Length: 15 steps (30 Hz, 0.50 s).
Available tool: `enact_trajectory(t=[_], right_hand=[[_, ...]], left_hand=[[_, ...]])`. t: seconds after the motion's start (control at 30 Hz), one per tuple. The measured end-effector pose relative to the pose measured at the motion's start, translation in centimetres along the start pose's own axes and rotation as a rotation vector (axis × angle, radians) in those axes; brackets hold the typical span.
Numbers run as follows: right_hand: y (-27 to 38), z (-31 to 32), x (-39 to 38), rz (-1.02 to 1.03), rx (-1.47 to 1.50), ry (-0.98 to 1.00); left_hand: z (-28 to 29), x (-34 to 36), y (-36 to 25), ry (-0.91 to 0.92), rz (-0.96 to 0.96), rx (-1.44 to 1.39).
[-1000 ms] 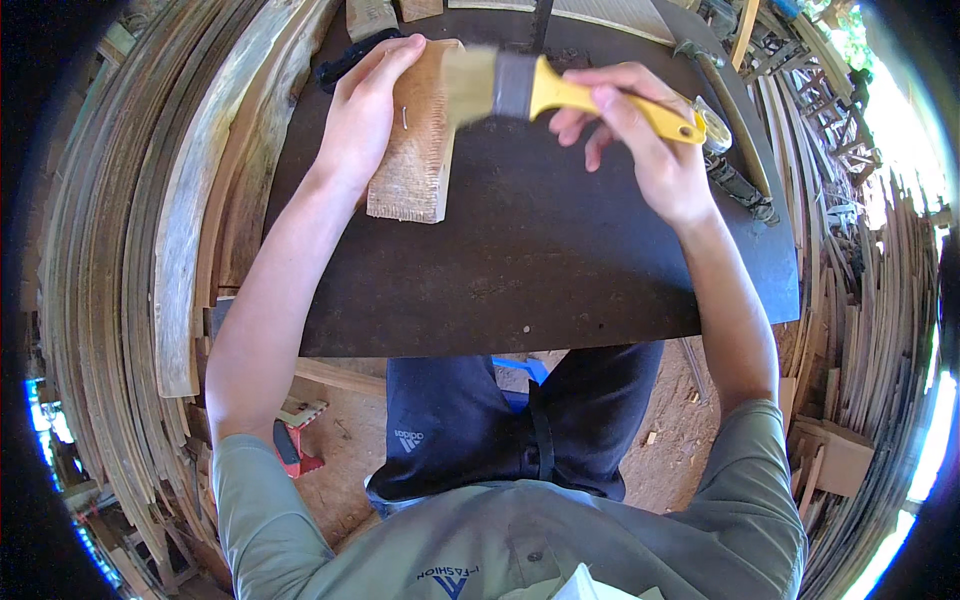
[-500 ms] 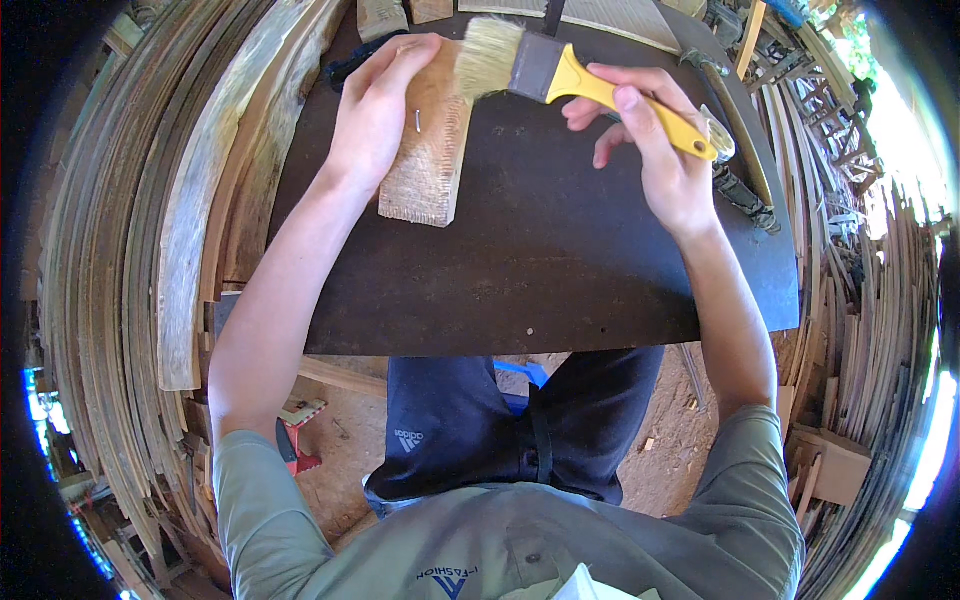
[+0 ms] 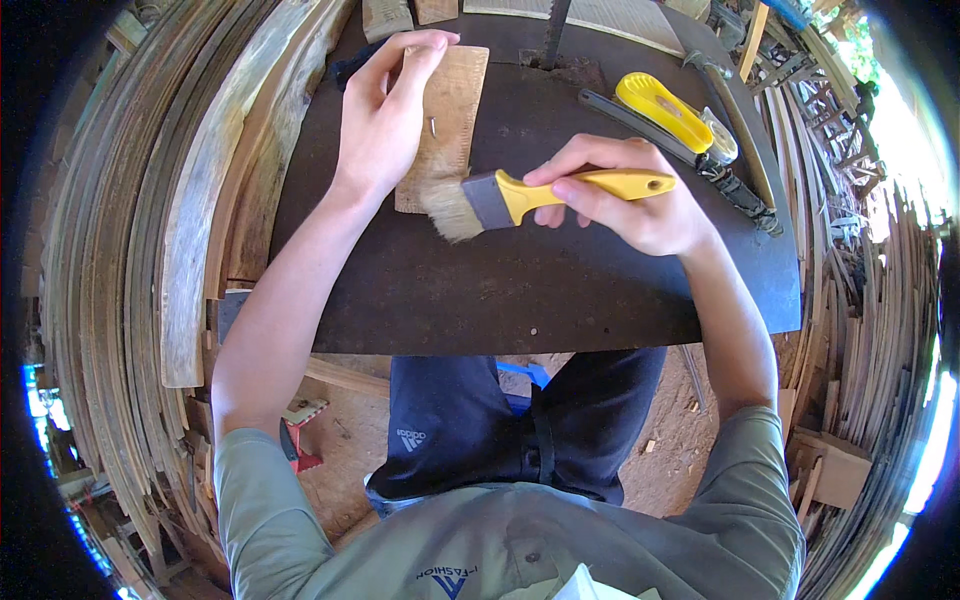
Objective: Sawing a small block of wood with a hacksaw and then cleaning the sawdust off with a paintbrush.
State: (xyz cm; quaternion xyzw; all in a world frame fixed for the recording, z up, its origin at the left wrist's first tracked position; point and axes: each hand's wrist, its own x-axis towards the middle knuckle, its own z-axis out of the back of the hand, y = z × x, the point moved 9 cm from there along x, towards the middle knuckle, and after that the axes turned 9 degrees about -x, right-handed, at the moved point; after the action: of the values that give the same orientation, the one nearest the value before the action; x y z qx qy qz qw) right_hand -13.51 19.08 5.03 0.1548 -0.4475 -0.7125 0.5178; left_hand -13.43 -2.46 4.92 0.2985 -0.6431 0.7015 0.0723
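Note:
A flat wooden block point(image 3: 458, 100) stands tilted over the dark tabletop, with rows of small marks along its edges and a small metal piece, like a nail or staple, on its face. My left hand point(image 3: 383, 125) is closed on its upper left edge; part of the fingers is hidden behind it. In my right hand point(image 3: 640, 200) is a paintbrush point(image 3: 512, 197) with a yellow handle, gripped between thumb and fingers. Its pale bristles touch the block's lower right end and spread past the edge.
An upright saw blade point(image 3: 553, 38) rises from the dark table point(image 3: 500, 290) at the back. A yellow curved tool point(image 3: 662, 110), a dark bar and a long wooden handle point(image 3: 738, 135) lie at the right. Long boards point(image 3: 205, 200) stand at the left.
My right hand has brought the brush down and toward me, from the block's upper right to its lower end. The block has shifted slightly right and its lower end sits a little higher.

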Motion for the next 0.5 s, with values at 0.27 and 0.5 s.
enact_trajectory(t=[0.27, 0.5], right_hand=[[0.7, 3.0, -0.3, 0.102, 0.044, -0.348], [1.4, 3.3, -0.5, 0.149, 0.046, -0.431]], left_hand=[[-1.1, 0.7, -0.6, 0.188, 0.138, -0.201], [-1.2, 0.4, -3.2, 0.232, -0.151, 0.075]])
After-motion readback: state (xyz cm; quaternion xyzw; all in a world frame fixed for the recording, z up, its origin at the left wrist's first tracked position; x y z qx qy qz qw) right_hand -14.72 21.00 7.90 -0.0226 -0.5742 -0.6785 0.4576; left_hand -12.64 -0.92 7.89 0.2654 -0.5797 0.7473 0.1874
